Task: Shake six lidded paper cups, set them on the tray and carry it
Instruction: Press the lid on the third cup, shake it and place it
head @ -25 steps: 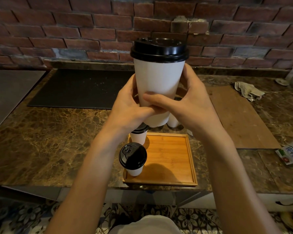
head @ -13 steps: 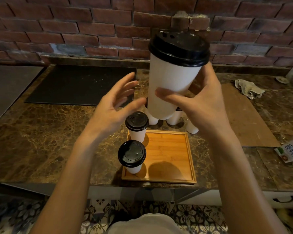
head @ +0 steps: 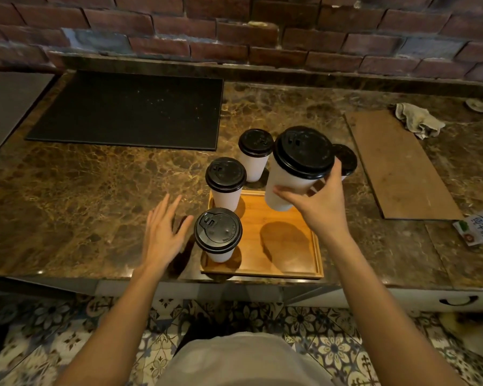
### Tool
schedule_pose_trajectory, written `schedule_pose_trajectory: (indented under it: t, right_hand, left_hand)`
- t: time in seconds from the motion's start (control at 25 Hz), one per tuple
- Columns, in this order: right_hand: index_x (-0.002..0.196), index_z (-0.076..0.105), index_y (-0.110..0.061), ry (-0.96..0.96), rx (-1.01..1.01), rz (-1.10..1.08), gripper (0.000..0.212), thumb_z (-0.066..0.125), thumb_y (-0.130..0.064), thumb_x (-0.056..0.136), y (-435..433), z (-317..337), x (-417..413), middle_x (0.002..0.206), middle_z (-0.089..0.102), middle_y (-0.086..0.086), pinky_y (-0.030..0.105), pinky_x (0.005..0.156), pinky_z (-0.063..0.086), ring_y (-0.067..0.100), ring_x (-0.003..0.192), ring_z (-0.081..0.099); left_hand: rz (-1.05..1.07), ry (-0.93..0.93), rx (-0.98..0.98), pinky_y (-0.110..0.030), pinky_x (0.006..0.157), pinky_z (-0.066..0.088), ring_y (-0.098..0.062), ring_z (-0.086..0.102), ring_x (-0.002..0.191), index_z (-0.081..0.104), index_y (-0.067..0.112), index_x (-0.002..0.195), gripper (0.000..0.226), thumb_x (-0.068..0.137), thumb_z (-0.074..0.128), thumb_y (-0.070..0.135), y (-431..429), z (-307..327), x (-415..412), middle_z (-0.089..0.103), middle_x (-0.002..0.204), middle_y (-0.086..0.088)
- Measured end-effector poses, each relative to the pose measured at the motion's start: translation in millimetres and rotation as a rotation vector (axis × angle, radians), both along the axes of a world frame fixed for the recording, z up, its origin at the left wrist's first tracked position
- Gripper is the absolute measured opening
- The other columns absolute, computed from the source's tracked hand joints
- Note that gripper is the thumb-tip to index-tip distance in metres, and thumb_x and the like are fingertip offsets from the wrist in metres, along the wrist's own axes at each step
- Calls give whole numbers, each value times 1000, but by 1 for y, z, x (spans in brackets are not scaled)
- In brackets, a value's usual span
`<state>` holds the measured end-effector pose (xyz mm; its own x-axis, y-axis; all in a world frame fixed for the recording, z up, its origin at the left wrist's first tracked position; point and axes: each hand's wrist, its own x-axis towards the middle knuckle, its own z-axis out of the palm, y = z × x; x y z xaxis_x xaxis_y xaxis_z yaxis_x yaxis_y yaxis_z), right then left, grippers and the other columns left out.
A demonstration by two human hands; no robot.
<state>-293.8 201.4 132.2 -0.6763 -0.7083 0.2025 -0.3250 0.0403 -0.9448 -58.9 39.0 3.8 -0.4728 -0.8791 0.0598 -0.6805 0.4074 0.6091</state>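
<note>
The right hand (head: 322, 210) is pictured wrapped round the lower wall of a lidded paper cup (head: 290, 179), thumb on the near side and fingers curled behind it. The cup is held tilted over the far right part of the wooden tray (head: 285, 263), its shadow cast on the bare wood below. Half a second earlier the same cup was raised high against the brick wall (head: 234, 32); it has since been brought down.

The left hand (head: 162, 235), clasped round the cup with the other a second ago, is now spread flat with its fingers straight and parted. Nothing is held in it, and it has been lowered above the table (head: 95, 190), just left of the tray.

Two lidded cups are seen unmoved along the tray's left side, a front cup (head: 218, 235) and a rear cup (head: 226, 179). Behind the tray a fourth cup (head: 255, 154) is shown upright on the table, and a fifth cup (head: 346, 158) is partly hidden behind the right hand.

Farther out, a black mat (head: 129, 110), a wooden board (head: 399, 168), a crumpled cloth (head: 417, 121) and a carton (head: 480, 229) are laid on the table.
</note>
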Motion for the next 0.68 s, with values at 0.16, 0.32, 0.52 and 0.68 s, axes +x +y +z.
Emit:
schedule_pose_trajectory:
  t: [0.16, 0.32, 0.52, 0.68]
  right_hand:
    - [142, 33, -19, -55, 81, -15, 97, 89, -15, 63, -2, -45, 4, 125, 46, -25, 33, 108, 41, -12, 118, 43]
    - [140, 33, -18, -141, 143, -37, 96, 90, -13, 62, -4, -80, 10, 124, 47, -23, 36, 109, 41, -20, 114, 44]
    - [136, 25, -26, -187, 146, -51, 100, 90, -9, 62, -7, -112, 14, 135, 45, -6, 38, 112, 39, 2, 126, 45]
    - [133, 24, -32, -158, 176, -38, 102, 92, -17, 60, -10, -128, 16, 126, 45, -26, 16, 100, 39, -11, 121, 45]
  left_hand:
    - [-74, -273, 15, -45, 119, 0, -25, -1, 147, 16, 24, 151, 63, 97, 46, 36, 12, -41, 3, 3, 160, -10]
    - [-68, -495, -88, -41, 117, -9, -20, -11, 147, -10, 28, 148, 63, 99, 24, 48, 21, -59, -1, -10, 160, -6]
    - [-63, -508, -91, -40, 116, -11, -19, -11, 147, 0, 29, 151, 65, 98, 30, 50, 18, -58, -2, -7, 160, -5]
    - [-65, -500, -91, -40, 117, -10, -19, -9, 147, 3, 29, 152, 64, 98, 31, 51, 19, -54, -1, -5, 161, -5]
